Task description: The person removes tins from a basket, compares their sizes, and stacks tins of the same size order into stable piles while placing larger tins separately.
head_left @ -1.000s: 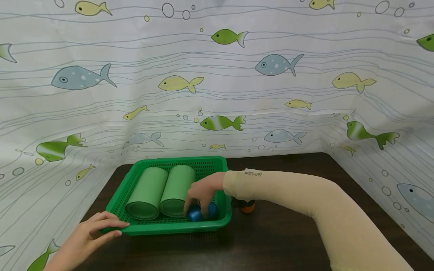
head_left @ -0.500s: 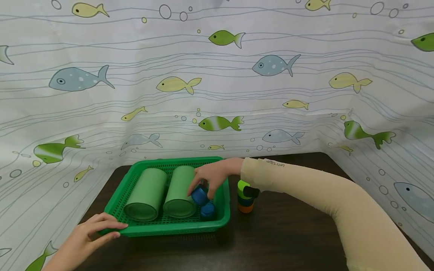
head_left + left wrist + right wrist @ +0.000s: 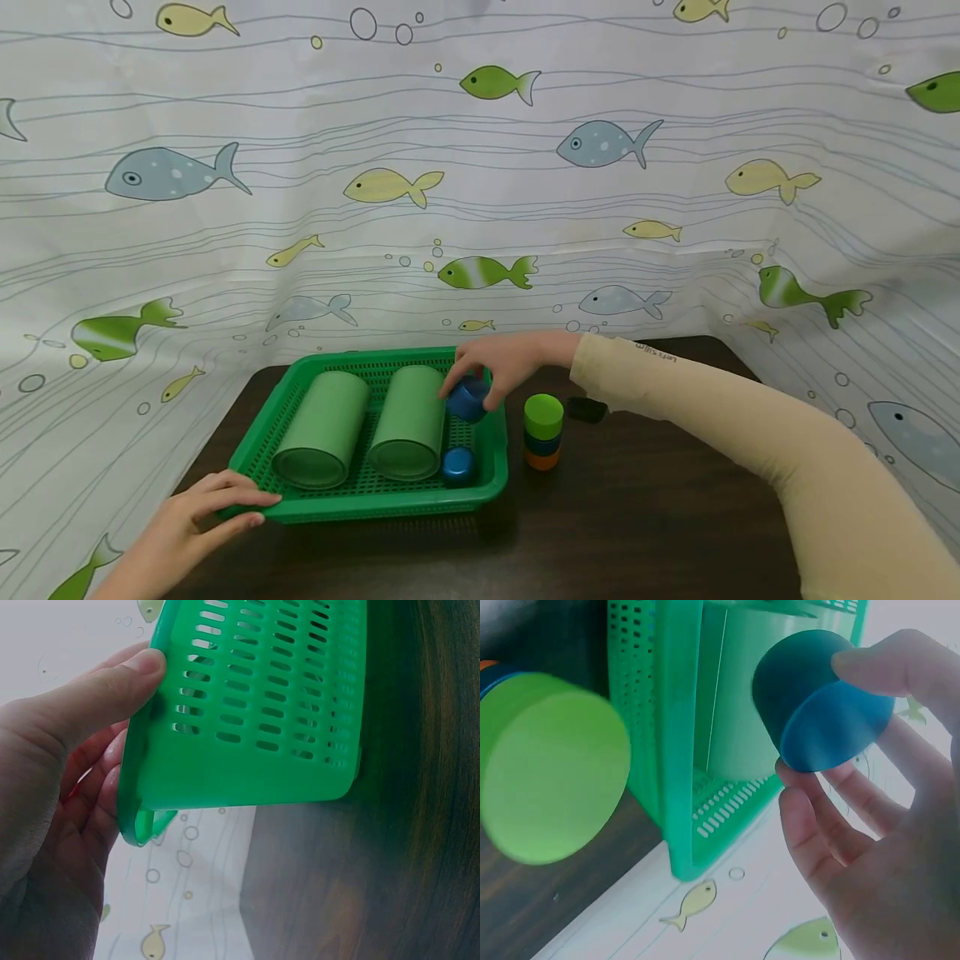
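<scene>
My right hand (image 3: 513, 360) pinches a small blue cup (image 3: 467, 400) between thumb and fingertips, above the right side of the green basket (image 3: 375, 502). Close up in the right wrist view, the held cup (image 3: 817, 705) is tilted, its lighter blue round face toward the camera. A second blue cup (image 3: 459, 467) sits in the basket's front right corner. Left of it, two pale green canisters (image 3: 321, 429) lie on their sides. At the basket's front left corner, my left hand (image 3: 197, 518) grips the rim, thumb (image 3: 139, 671) on one side and fingers on the other.
Just right of the basket stands a stack (image 3: 543, 429) with lime green on top, dark blue and orange below. A small black object (image 3: 587, 408) is beside it on the dark wooden table (image 3: 637, 517). A fish-patterned curtain (image 3: 495, 192) surrounds the table.
My right hand has lifted one blue cup from the basket's front right and moved up and right with it. The right canister has shifted slightly right. The left hand stays on the rim.
</scene>
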`<state>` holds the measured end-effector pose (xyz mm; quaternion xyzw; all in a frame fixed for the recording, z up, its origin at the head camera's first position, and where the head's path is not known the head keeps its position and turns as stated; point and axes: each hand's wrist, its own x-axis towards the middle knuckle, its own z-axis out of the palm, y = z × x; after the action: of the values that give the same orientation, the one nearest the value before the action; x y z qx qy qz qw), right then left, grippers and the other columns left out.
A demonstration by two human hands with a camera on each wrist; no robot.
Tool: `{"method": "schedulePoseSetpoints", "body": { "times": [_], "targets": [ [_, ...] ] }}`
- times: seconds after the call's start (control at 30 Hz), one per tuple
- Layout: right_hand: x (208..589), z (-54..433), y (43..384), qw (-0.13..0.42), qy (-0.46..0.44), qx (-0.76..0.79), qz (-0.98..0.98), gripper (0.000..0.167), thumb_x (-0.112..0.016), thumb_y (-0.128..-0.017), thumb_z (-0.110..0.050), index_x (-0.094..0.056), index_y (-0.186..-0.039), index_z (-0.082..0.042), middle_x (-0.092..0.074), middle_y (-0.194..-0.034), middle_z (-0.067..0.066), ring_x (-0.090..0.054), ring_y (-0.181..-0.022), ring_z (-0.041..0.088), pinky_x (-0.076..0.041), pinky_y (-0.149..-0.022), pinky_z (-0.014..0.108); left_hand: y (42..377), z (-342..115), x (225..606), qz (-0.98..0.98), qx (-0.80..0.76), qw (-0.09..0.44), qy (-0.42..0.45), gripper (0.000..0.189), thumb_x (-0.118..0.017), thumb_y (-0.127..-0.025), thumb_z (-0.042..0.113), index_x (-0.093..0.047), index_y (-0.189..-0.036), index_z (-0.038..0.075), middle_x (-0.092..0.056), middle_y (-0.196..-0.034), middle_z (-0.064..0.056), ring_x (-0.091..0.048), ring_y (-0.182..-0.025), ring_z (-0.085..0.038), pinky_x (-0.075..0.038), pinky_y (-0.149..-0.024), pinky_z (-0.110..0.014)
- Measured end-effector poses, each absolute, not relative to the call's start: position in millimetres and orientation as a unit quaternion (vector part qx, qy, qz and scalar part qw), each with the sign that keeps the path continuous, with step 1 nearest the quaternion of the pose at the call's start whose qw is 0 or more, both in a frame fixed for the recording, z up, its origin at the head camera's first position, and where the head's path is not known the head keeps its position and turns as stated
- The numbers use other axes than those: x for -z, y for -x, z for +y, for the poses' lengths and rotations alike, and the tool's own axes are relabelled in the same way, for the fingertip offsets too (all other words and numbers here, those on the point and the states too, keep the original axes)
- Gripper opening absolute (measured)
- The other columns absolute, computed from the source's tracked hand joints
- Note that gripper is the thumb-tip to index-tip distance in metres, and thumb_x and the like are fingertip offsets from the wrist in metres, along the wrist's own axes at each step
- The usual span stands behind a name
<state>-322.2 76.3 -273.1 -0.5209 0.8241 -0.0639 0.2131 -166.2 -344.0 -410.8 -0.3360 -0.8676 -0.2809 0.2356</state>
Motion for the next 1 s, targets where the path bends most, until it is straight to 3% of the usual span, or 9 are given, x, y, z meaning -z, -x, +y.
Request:
{"method": "schedulePoseSetpoints", "body": {
  "times": [0.27,0.5,0.73,1.0],
  "targets": [
    [267,102,324,0.198,0.509,0.092,0.833,0.054,-0.065,-0.085,-0.017,-0.057,-0.139,-0.022,-0.052,-0.131,0.004,-0.054,-0.100,0.022,-0.048,-0.088,0.034,165,-344,411,-0.872,0.277,0.238,0.326,0.051,-0.082,-0.065,-0.010,-0.076,-0.106,0.020,-0.062,-0.099,0.018,-0.052,-0.089,0.010,-0.038,-0.066,-0.009],
    [260,121,318,0.185,0.500,0.132,0.836,0.054,-0.067,-0.084,-0.015,-0.056,-0.136,-0.015,-0.057,-0.131,0.005,-0.057,-0.106,0.028,-0.051,-0.091,0.046,166,-344,412,-0.869,0.279,0.242,0.329,0.052,-0.082,-0.064,-0.011,-0.076,-0.105,0.020,-0.062,-0.099,0.017,-0.052,-0.089,0.009,-0.038,-0.066,-0.009],
    [260,136,315,0.169,0.501,0.154,0.835,0.047,-0.070,-0.085,-0.014,-0.058,-0.131,-0.011,-0.061,-0.124,0.006,-0.057,-0.104,0.029,-0.053,-0.085,0.045,166,-344,412,-0.870,0.276,0.244,0.327,0.053,-0.082,-0.064,-0.010,-0.076,-0.106,0.021,-0.062,-0.099,0.018,-0.051,-0.090,0.010,-0.038,-0.066,-0.009],
    [259,151,309,0.157,0.487,0.149,0.846,0.048,-0.071,-0.087,-0.017,-0.059,-0.133,-0.014,-0.061,-0.127,0.003,-0.057,-0.105,0.023,-0.054,-0.085,0.045,167,-344,412,-0.864,0.277,0.246,0.340,0.053,-0.083,-0.063,-0.011,-0.076,-0.105,0.020,-0.062,-0.098,0.017,-0.052,-0.090,0.009,-0.039,-0.069,-0.008]
  ]
}}
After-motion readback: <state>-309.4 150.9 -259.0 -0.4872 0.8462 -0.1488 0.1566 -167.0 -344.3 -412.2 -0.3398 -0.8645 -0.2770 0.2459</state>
